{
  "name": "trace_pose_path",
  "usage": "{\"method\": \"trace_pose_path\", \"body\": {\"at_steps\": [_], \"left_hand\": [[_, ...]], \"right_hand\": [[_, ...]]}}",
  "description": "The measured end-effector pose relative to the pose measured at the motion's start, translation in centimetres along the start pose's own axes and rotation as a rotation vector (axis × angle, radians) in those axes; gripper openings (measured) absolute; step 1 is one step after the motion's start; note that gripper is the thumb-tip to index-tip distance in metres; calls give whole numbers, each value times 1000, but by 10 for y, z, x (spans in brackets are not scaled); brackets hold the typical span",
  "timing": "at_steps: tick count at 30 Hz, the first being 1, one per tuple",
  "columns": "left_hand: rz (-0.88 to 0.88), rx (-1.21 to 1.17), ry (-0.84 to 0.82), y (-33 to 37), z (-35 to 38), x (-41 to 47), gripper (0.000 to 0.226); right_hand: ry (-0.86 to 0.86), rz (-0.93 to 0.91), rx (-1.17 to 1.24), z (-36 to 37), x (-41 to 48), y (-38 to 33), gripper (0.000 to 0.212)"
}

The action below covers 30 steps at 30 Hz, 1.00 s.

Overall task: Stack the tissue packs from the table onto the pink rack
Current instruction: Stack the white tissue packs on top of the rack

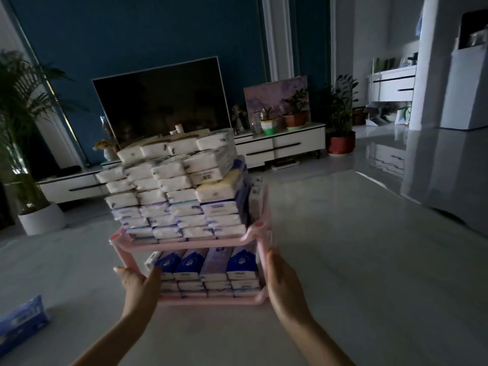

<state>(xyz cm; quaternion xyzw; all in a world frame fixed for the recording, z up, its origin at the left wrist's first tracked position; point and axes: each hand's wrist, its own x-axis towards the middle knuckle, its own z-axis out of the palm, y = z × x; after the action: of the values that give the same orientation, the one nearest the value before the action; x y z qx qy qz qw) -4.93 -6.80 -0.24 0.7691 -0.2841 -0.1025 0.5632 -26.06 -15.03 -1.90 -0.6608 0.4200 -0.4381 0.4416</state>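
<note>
A two-level pink rack (184,243) stands on the pale table in front of me. Its lower shelf is packed with blue and white tissue packs (216,270) in rows. The top shelf carries a tall pile of tissue packs (174,188), white ones uppermost, leaning a little to the left. My left hand (137,285) grips the rack's front left post near the bottom. My right hand (284,283) presses flat against the rack's right side at the lower shelf. A blue tissue pack (22,322) lies on the table at the far left edge.
The pale table (343,273) stretches wide around the rack. Beyond it stand a television (161,107) on a low white cabinet, potted plants (295,112) and a large palm in a white pot (39,217) at the left.
</note>
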Motion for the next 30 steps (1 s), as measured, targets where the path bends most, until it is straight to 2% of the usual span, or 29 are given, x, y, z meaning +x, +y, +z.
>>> {"method": "trace_pose_path", "body": {"at_steps": [3, 6, 7, 9, 10, 13, 16, 20, 23, 27, 30], "left_hand": [[13, 9, 46, 2, 2, 7, 93], [38, 31, 68, 4, 4, 4, 92], [47, 39, 56, 2, 5, 4, 94], [19, 19, 20, -1, 4, 1, 99], [-11, 0, -3, -2, 3, 0, 101], [-112, -75, -105, -6, -2, 0, 96], [-169, -105, -186, -9, -15, 3, 75], [-217, -123, -299, -9, -29, -2, 83], [-213, -168, -355, -3, -34, -14, 76], [-184, -233, -508, -10, -39, -25, 87], [-190, -283, -564, -28, -42, -21, 82]], "right_hand": [[-11, -51, 13, 7, -7, 0, 89], [-10, -115, -34, 7, -11, 1, 67], [-20, -123, -44, 5, -12, 1, 66], [-27, -184, -147, 3, -14, 3, 80], [1, -235, -215, 1, -14, 3, 78], [152, -351, -426, -4, -11, 4, 54], [237, -367, -511, 1, -10, 5, 61], [318, -302, -492, 6, -9, 2, 46], [377, -221, -377, 1, 1, 4, 37], [401, -120, -319, -10, 14, 7, 52], [371, -114, -279, -13, 8, 5, 39]]}}
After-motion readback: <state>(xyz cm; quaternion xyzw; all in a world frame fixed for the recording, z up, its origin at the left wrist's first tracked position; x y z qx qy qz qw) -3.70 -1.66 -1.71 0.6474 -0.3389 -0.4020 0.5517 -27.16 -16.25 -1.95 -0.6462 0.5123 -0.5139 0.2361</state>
